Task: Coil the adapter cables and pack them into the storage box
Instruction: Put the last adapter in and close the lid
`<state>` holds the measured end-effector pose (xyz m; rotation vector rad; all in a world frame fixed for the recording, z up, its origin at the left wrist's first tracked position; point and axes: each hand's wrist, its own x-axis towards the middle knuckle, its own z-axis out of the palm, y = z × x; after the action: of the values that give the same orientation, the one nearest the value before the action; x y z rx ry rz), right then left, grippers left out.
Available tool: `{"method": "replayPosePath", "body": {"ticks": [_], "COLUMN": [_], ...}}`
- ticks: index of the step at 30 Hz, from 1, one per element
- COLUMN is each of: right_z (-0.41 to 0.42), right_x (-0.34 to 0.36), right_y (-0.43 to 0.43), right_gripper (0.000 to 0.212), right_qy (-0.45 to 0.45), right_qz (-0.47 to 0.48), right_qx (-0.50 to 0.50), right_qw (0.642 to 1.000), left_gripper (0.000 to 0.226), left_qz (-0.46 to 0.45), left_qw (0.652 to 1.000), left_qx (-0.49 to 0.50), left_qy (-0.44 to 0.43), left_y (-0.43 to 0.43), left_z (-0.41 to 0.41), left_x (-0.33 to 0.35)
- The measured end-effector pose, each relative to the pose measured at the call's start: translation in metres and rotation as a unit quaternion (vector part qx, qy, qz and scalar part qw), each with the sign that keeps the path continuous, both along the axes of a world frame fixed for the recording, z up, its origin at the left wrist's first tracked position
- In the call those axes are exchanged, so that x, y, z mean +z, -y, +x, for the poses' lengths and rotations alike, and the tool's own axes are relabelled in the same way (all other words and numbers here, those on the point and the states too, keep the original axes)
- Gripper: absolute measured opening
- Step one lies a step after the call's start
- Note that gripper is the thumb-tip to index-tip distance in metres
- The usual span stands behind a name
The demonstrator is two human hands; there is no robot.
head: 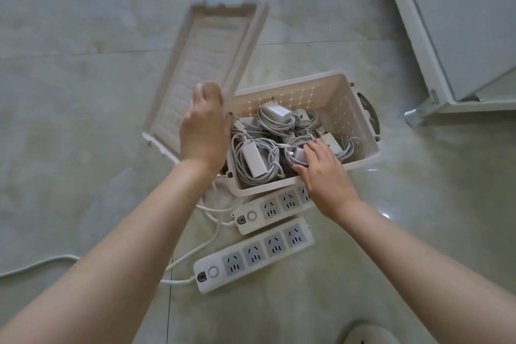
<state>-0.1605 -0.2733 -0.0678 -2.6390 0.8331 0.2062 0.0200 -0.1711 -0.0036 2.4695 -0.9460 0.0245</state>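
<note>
The storage box (339,92) sits on the glossy stone floor (83,120), its long axis running left to right and slightly away from the person. The coiled adapter cables (272,160) already lie inside it. They are loose white loops of thin round cord, each wound about a smooth white charger brick. The box is pale matte plastic and its inner walls are pierced with rows of small holes.

The lid (206,45) is what the next move depends on. It stands tilted up just left of the box, its near end by the box's left end and its long axis pointing away from the person, roughly across the box's own. It is blurred, and its ribbed underside faces the camera. Whether it is hinged to the box cannot be told. The left hand (205,126) is the nearer one and grips the lid's right edge, fingers curled over it.

The right hand (324,173) reaches over the near rim, fingers straight and spread, and presses flat on the near-right coil — it grips nothing. It lies in the way of the lid, so it would likely have to lift clear before the box can be closed.

Two white power strips (272,211) lie on the floor just in front of the box, their cords trailing left.
</note>
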Motion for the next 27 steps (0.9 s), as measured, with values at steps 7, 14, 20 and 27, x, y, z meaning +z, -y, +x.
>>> {"method": "replayPosePath", "body": {"ticks": [7, 14, 20, 27], "right_z": [-0.018, -0.028, -0.027, -0.006], "right_x": [0.011, 0.03, 0.013, 0.016], "right_y": [-0.001, 0.006, 0.024, 0.041], "right_gripper": [0.023, 0.029, 0.046, 0.051], "right_qy": [0.164, 0.292, 0.064, -0.037], "right_qz": [-0.018, -0.102, -0.048, -0.009], "right_qx": [-0.123, -0.168, -0.08, 0.023], "right_qw": [0.979, 0.936, 0.994, 0.999], "left_gripper": [0.03, 0.064, 0.048, 0.038], "left_qz": [-0.005, 0.112, 0.168, 0.166], "left_qw": [0.971, 0.941, 0.933, 0.933], "left_qx": [-0.199, -0.292, -0.316, -0.305], "left_qy": [0.134, 0.125, 0.04, -0.092], "left_y": [0.031, 0.023, 0.013, 0.022], "left_z": [-0.045, -0.085, -0.094, -0.095], "left_x": [-0.002, -0.038, -0.056, -0.047]}}
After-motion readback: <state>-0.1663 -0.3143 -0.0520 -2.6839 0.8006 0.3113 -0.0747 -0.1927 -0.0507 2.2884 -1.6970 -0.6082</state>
